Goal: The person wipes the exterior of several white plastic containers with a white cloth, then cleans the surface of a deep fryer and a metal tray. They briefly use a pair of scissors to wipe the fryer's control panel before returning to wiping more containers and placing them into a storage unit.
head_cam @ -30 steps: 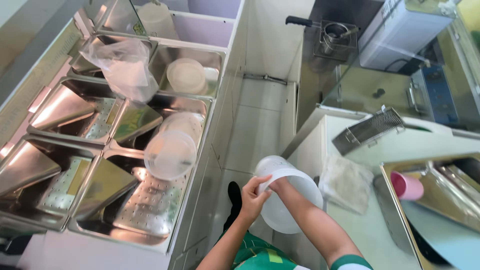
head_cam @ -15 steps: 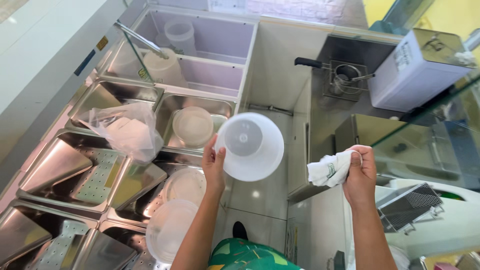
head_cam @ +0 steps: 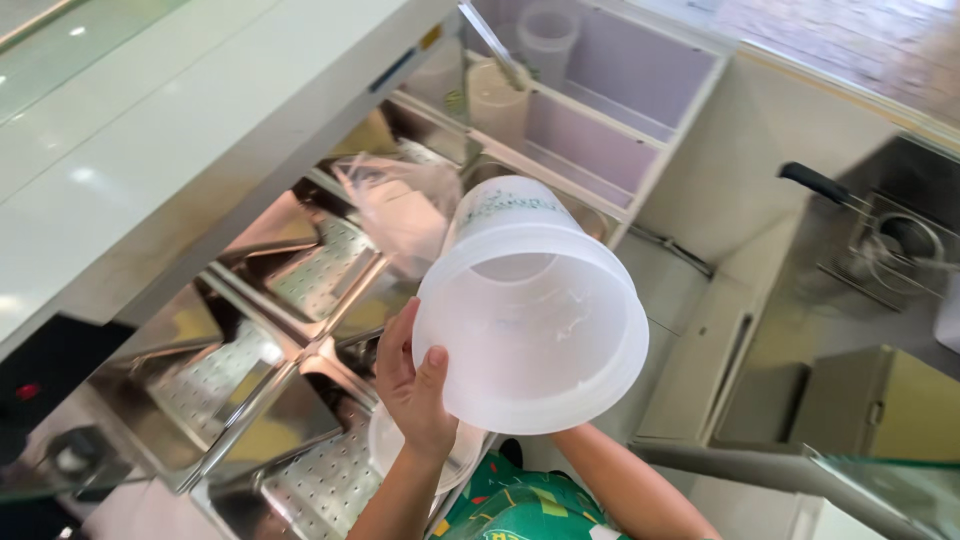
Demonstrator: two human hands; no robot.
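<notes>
Translucent white plastic tub (head_cam: pixel 530 310), round, deep and slightly tapered, with faint green print near its base: it is being held up in the air with its open mouth tilting toward the camera, empty inside as far as the view shows. Left hand (head_cam: pixel 412 385) is gripping the tub at the rim, thumb curling over the lip and fingers (head_cam: pixel 395 340) pressing the outer wall. Right hand is passing behind or under the tub and is hidden; only the forearm is showing below the tub, so whether its fingers are open or closed cannot be told.

Handling, as a judgement: the tub is looking light and thin-walled, flexing somewhat under a squeeze, smooth and possibly slippery if damp, not brittle. The stiffer rolled rim is offering the firmest hold; a second hand under the base would be steadying it.

Left of and below the tub: shiny steel counter pans with perforated bottoms (head_cam: pixel 300 290). Just behind the tub: a crumpled clear plastic bag (head_cam: pixel 395 205). Below the tub, beside the left wrist: a round translucent lid (head_cam: pixel 385 450).
</notes>
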